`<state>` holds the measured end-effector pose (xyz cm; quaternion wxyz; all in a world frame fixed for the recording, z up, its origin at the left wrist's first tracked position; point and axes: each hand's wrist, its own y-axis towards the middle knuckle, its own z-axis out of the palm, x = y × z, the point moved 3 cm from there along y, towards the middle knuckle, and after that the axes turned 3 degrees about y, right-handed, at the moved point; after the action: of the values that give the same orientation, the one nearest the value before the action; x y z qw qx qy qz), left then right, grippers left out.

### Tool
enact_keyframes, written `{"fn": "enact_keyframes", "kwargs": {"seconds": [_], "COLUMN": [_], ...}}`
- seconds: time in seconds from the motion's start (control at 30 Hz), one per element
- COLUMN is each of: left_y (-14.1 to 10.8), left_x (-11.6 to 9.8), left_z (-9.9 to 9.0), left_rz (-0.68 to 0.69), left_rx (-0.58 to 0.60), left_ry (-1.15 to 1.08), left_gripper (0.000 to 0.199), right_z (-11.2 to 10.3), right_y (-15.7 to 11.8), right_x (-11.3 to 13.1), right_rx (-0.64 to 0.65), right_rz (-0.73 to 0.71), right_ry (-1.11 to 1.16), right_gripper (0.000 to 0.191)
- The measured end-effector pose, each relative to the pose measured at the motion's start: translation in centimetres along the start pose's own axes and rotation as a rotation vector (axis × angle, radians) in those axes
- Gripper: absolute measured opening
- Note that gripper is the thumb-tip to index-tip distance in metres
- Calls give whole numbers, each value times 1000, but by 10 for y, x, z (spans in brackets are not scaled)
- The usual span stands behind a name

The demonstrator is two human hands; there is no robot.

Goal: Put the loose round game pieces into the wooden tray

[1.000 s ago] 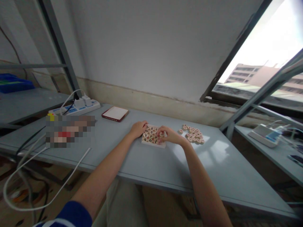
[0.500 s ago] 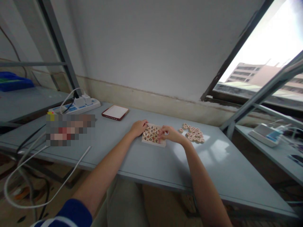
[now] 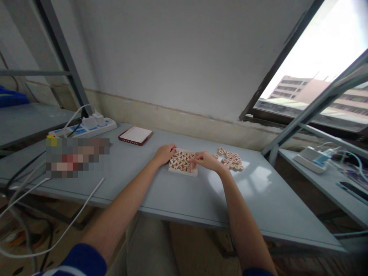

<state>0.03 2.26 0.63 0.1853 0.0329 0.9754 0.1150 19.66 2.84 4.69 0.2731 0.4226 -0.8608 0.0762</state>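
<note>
A shallow white box stands on the desk in front of me, filled with rows of round Chinese chess pieces bearing dark characters. My left hand grips its far left corner, fingers closed over the rim. Over the right part of the box is my right hand, fingers bent together with the tips down on a chess piece in the right-hand rows. The fingers partly cover that piece. To the right lies a loose pile of more Chinese chess pieces, some stacked.
A dark-red-edged square lid with a pale face lies at the back left of the desk. Farther left are a power strip with plugs, a blurred-out patch and white cables. Metal posts flank the desk; a phone lies on the right-hand desk.
My right fingers have shifted slightly up the box's right side and lie flatter over the pieces. My left hand keeps its grip. The whole view has shifted a little.
</note>
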Motion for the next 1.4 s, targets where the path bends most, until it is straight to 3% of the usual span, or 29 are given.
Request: {"fn": "enact_keyframes", "kwargs": {"seconds": [0.27, 0.43, 0.5, 0.67, 0.77, 0.83, 0.93, 1.0, 1.23, 1.4], "left_y": [1, 1, 1, 1, 1, 1, 0, 0, 1, 0], "left_x": [1, 0, 0, 0, 0, 1, 1, 1, 0, -1], "left_z": [1, 0, 0, 1, 1, 2, 2, 2, 1, 1], "left_rz": [10, 16, 11, 9, 5, 2, -1, -3, 1, -17], "left_rx": [-6, -15, -14, -5, -17, -22, -23, -27, -14, 11], "left_ry": [4, 10, 14, 18, 9, 2, 9, 22, 30, 27], "left_gripper": [30, 30, 30, 29, 30, 30, 30, 30, 30, 30], "right_z": [11, 11, 2, -27, -33, -32, -27, -24, -25, -27], "right_y": [4, 5, 5, -7, -20, -26, -28, -27, -21, -11], "right_x": [17, 12, 4, -37, -66, -84, -102, -106, -96, -70], "right_rx": [54, 26, -112, -692, -865, -852, -657, -556, -596, -528], "right_rz": [26, 32, 78, 387, 588, 692, 783, 766, 590, 276], "right_ry": [-166, -158, -167, -315, -464, -538, -566, -564, -502, -91], "right_gripper": [39, 37, 37, 37, 41, 48, 44, 37, 18, 32]}}
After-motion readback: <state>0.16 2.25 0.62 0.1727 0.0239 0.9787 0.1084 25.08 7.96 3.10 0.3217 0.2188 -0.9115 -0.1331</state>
